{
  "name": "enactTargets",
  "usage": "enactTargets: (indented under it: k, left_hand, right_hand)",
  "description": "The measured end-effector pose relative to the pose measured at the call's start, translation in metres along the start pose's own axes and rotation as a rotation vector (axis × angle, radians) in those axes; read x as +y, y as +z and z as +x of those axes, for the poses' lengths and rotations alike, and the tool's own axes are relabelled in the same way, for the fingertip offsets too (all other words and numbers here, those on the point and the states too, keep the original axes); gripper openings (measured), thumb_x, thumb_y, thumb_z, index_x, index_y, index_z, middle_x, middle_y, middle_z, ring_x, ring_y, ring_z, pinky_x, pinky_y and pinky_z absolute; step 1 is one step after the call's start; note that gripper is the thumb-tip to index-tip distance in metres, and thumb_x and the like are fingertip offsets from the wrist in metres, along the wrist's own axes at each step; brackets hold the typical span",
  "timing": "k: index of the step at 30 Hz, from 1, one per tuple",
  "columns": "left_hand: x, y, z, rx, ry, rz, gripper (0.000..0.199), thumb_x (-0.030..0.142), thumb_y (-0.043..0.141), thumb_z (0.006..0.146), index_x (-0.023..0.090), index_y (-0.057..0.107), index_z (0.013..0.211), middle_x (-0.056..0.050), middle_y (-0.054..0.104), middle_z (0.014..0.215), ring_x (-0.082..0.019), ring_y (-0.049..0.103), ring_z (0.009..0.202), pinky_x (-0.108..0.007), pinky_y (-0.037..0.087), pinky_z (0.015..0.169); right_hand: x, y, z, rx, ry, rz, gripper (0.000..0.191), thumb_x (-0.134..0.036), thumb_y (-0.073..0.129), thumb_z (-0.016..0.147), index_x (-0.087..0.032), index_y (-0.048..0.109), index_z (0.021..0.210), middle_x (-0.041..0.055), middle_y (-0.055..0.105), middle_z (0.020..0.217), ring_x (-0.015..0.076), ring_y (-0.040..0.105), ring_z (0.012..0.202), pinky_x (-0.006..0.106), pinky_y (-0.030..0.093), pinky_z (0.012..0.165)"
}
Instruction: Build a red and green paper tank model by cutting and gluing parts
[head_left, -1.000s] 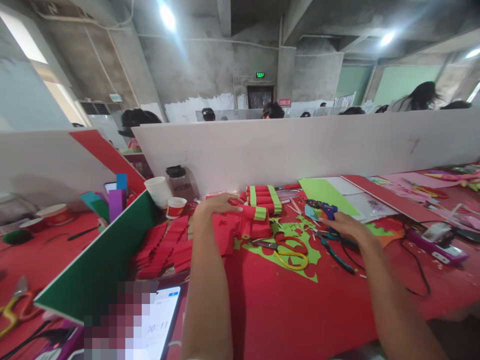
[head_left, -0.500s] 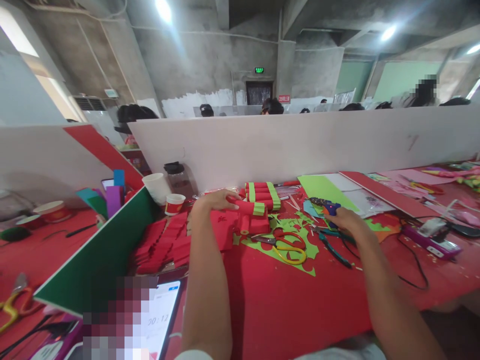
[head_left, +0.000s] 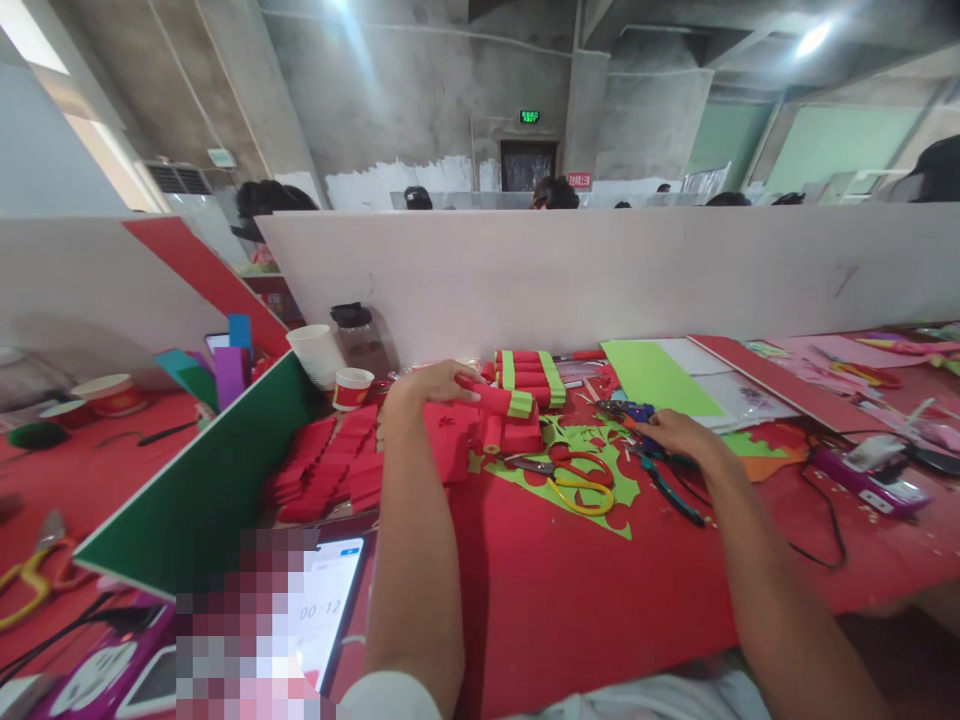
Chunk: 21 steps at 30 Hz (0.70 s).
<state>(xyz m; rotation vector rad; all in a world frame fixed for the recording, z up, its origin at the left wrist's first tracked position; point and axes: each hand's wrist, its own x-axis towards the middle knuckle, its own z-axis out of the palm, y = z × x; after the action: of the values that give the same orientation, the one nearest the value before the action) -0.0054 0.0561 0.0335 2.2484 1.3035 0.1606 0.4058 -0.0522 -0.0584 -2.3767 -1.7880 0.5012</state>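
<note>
My left hand (head_left: 442, 382) is closed around the back end of a red roll (head_left: 495, 400) with a lime-green band at its tip. The roll lies over other red rolls and folded red pieces. My right hand (head_left: 681, 434) grips a blue glue gun (head_left: 636, 411), its nozzle pointing left, apart from the roll. Behind the held roll is a row of red rolls (head_left: 531, 377) with green bands. Scissors (head_left: 574, 480) with red and yellow handles rest on lime-green paper scraps (head_left: 517, 480). Teal-handled pliers (head_left: 671, 492) lie under my right hand.
Stacked red pieces (head_left: 322, 465) lie left of my left arm, beside a green board (head_left: 187, 490). Paper cups (head_left: 352, 388) and a dark-lidded bottle (head_left: 360, 335) stand behind. A phone (head_left: 330, 605) lies at front left. A purple box (head_left: 870, 480) with cables sits at right.
My right hand has brought the glue gun slightly left, nearer the held roll. My left hand keeps its hold on the roll. The view has shifted slightly.
</note>
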Motion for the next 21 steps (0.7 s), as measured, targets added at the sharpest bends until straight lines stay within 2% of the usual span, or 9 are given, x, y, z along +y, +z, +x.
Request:
enactTargets:
  k: [6, 10, 14, 16, 18, 21]
  left_hand:
    - [0.004, -0.001, -0.001, 0.032, -0.023, 0.014, 0.045, 0.044, 0.067, 0.072, 0.029, 0.069, 0.114, -0.001, 0.066, 0.124, -0.018, 0.066, 0.096, -0.019, 0.053, 0.07]
    - [0.01, -0.002, -0.006, 0.017, -0.065, 0.043, 0.049, 0.044, 0.068, 0.071, 0.03, 0.067, 0.118, -0.001, 0.065, 0.124, -0.018, 0.067, 0.094, -0.02, 0.054, 0.072]
    - [0.013, -0.003, -0.01, 0.002, -0.047, 0.001, 0.055, 0.048, 0.068, 0.07, 0.032, 0.064, 0.122, -0.002, 0.057, 0.137, -0.019, 0.065, 0.103, -0.02, 0.054, 0.074]
    - [0.015, -0.003, -0.013, 0.014, -0.061, -0.008, 0.057, 0.053, 0.067, 0.071, 0.033, 0.062, 0.125, -0.002, 0.054, 0.141, -0.02, 0.064, 0.106, -0.02, 0.054, 0.074]
    - [0.017, -0.004, -0.016, 0.032, -0.095, -0.01, 0.059, 0.058, 0.063, 0.073, 0.034, 0.06, 0.127, -0.003, 0.053, 0.142, -0.021, 0.064, 0.106, -0.021, 0.055, 0.074]
    - [0.02, -0.005, -0.02, 0.058, -0.155, 0.003, 0.062, 0.065, 0.057, 0.076, 0.034, 0.057, 0.13, -0.005, 0.052, 0.143, -0.022, 0.067, 0.102, -0.023, 0.056, 0.072]
  right_hand:
    - [-0.002, 0.001, -0.001, 0.008, -0.016, -0.068, 0.043, -0.046, 0.049, 0.089, -0.019, 0.059, 0.057, 0.0054, 0.061, 0.055, 0.0182, 0.058, 0.054, 0.027, 0.034, 0.053]
    - [-0.003, 0.001, -0.001, 0.008, 0.024, -0.048, 0.043, -0.05, 0.052, 0.087, -0.019, 0.061, 0.059, 0.0044, 0.06, 0.05, 0.018, 0.057, 0.049, 0.027, 0.034, 0.051]
    - [-0.003, 0.0, -0.006, 0.028, 0.057, -0.047, 0.048, -0.061, 0.051, 0.084, -0.02, 0.062, 0.063, 0.0059, 0.062, 0.052, 0.0194, 0.059, 0.05, 0.027, 0.034, 0.05]
    - [-0.004, -0.002, -0.009, 0.107, 0.067, -0.069, 0.047, -0.063, 0.052, 0.082, -0.02, 0.063, 0.068, 0.0074, 0.065, 0.059, 0.0206, 0.061, 0.054, 0.028, 0.035, 0.051]
    - [-0.008, -0.005, -0.012, 0.259, 0.064, -0.101, 0.043, -0.061, 0.055, 0.081, -0.02, 0.064, 0.075, 0.0087, 0.068, 0.067, 0.0227, 0.063, 0.061, 0.028, 0.036, 0.053]
    - [-0.028, -0.003, -0.015, 0.449, -0.083, -0.034, 0.039, -0.057, 0.056, 0.083, -0.019, 0.063, 0.091, 0.009, 0.07, 0.081, 0.0238, 0.065, 0.073, 0.029, 0.041, 0.059]
